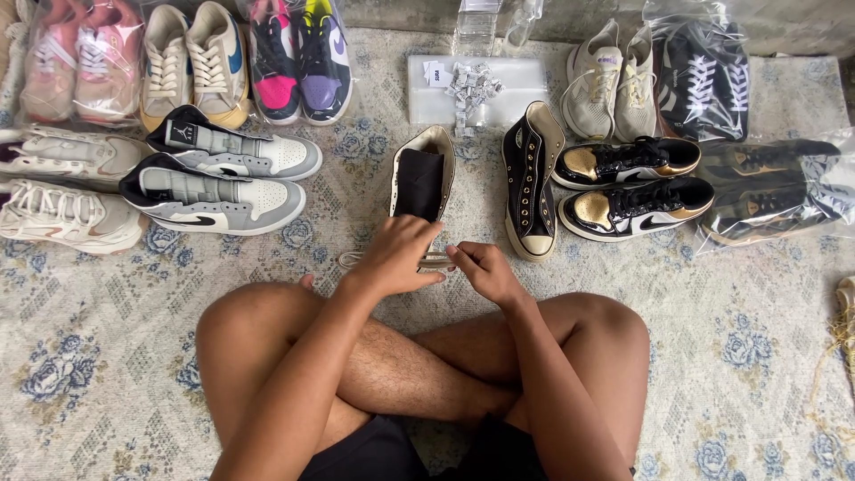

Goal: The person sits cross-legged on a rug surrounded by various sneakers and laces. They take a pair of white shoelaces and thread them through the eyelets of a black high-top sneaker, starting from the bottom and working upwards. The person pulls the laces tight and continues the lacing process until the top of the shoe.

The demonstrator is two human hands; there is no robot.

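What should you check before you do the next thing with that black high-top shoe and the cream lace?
1. Left hand steadies the black canvas high-top shoe with cream trim: ok, it rests over the toe end.
2. Right hand pinches the flat cream shoelace: ok, fingertips are on it.
3. Lace free of tangles: cannot tell, the hands hide most of it.
4. Shoe tongue pulled open: ok, the black tongue stands up clear of the opening.
5. Matching black high-top shoe within reach: ok, it lies on the patterned rug just to the right.
6. Lace already threaded through eyelets: cannot tell, the eyelets are covered.
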